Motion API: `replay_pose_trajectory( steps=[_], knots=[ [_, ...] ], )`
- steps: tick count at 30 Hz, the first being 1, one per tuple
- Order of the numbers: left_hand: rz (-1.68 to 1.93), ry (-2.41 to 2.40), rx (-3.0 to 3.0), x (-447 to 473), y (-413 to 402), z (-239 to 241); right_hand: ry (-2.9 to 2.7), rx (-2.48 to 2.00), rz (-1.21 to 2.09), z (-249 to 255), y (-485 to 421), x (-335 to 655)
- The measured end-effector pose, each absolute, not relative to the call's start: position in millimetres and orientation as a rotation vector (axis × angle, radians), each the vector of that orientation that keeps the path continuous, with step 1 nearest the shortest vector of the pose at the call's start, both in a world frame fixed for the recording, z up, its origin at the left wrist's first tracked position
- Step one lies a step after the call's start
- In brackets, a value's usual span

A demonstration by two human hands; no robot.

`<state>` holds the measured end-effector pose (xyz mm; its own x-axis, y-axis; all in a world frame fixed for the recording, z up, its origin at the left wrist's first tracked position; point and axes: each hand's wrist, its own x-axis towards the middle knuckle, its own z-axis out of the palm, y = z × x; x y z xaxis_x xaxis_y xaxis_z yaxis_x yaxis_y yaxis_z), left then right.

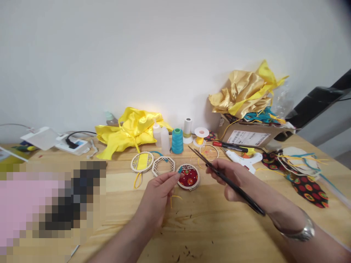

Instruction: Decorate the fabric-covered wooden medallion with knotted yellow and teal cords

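My left hand [161,188] is closed in a pinch at the left edge of a round wooden-framed ornament [191,179] with red patterned fabric. A small bit of blue cord [180,170] shows at its fingertips, and a yellow thread [176,197] hangs below the hand. Whether the fingers also grip the frame, I cannot tell. In my right hand [233,179] is a pair of long black tweezers [226,178], the tips pointing up and left above the red ornament. Left of it lie an octagonal lattice frame [154,168] and a round yellow ornament [142,161] with a yellow loop.
Behind stand a blue thread spool [177,141], a white bottle [165,141] and a yellow thread reel [200,139]. Yellow fabric [131,128] lies at back left. A white glue gun [244,160], a marker [230,147] and a fabric-topped cardboard box [246,137] are right.
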<state>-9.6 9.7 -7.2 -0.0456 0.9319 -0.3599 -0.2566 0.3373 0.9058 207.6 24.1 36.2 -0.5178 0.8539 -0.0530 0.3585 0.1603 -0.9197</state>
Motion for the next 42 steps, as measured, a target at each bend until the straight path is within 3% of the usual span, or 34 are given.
replay_pose_trajectory(
  steps=[10,42],
  knots=[
    [1.118,1.319,0.673,-10.6,12.5,-5.0,-2.144,-1.373,1.363,42.1,17.5,211.1],
    [0.983,1.111,0.669,-3.9,3.8,-2.5,-2.047,-1.317,1.629,18.6,23.9,202.9]
  ],
)
